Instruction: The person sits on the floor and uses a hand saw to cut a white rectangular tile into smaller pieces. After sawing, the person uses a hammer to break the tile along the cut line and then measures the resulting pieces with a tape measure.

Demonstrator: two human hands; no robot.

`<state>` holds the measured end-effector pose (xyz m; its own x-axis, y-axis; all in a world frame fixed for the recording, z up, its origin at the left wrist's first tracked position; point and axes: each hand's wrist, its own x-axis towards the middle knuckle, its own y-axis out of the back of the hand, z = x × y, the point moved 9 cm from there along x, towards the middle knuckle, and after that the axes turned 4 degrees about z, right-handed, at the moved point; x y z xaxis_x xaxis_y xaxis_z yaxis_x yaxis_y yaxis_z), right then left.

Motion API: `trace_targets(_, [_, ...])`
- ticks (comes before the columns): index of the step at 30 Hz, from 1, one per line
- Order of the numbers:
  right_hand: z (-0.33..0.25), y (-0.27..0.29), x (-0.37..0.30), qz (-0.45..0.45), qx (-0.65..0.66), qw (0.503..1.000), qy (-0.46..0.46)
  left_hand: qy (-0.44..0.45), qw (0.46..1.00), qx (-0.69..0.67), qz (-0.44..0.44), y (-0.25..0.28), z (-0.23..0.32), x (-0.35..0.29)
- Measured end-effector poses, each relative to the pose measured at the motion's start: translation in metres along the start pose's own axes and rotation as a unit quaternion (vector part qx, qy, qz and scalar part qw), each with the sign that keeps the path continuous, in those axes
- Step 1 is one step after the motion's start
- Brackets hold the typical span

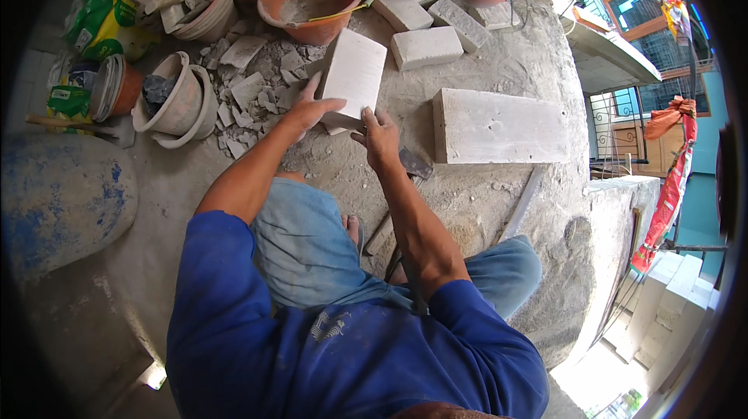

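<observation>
Between my two hands is a pale grey-white concrete block (355, 72), tilted up off the dusty ground. My left hand (312, 108) grips its left lower side, thumb lying across the near face. The fingers of my right hand (379, 137) close on its lower right corner. Just under my right hand lies a hammer (414, 163), its head beside my wrist and part of its handle hidden by my forearm. A larger pale block (502, 127) lies flat to the right.
Broken rubble (257, 92) is heaped at the left, beside stacked buckets (167, 100). Beyond it stands an orange basin (308, 2). Several blocks (427, 48) lie at the far side. A blue-stained drum (70, 201) is at far left; a straight metal strip (522, 205) lies near my right knee.
</observation>
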<state>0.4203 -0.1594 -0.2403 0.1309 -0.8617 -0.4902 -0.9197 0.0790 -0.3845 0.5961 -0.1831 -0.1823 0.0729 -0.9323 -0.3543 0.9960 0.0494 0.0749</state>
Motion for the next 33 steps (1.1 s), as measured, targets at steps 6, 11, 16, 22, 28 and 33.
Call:
trace_targets(6, [0.033,0.003,-0.032,-0.02,0.084,0.992,-0.091,-0.119,0.937,0.299,0.134,0.001,0.046,0.0])
trace_targets(11, [0.042,0.157,-0.045,0.177,-0.316,0.932,0.001,-0.251,0.876,0.391,0.129,-0.022,0.095,-0.039])
trace_targets(16, [0.084,0.236,-0.108,0.301,-0.485,0.817,-0.084,-0.363,0.831,0.403,0.124,-0.021,0.138,-0.066])
trace_targets(22, [0.115,0.22,-0.104,0.266,-0.52,0.807,-0.083,-0.365,0.784,0.501,-0.033,-0.043,0.193,-0.07])
trace_targets(28, [0.139,0.215,-0.079,0.185,-0.332,0.911,-0.162,-0.318,0.721,0.593,-0.163,-0.072,0.169,-0.054])
trace_targets(33, [0.125,0.184,-0.082,0.199,0.024,0.967,-0.158,-0.386,0.725,0.553,-0.143,-0.08,0.157,-0.043])
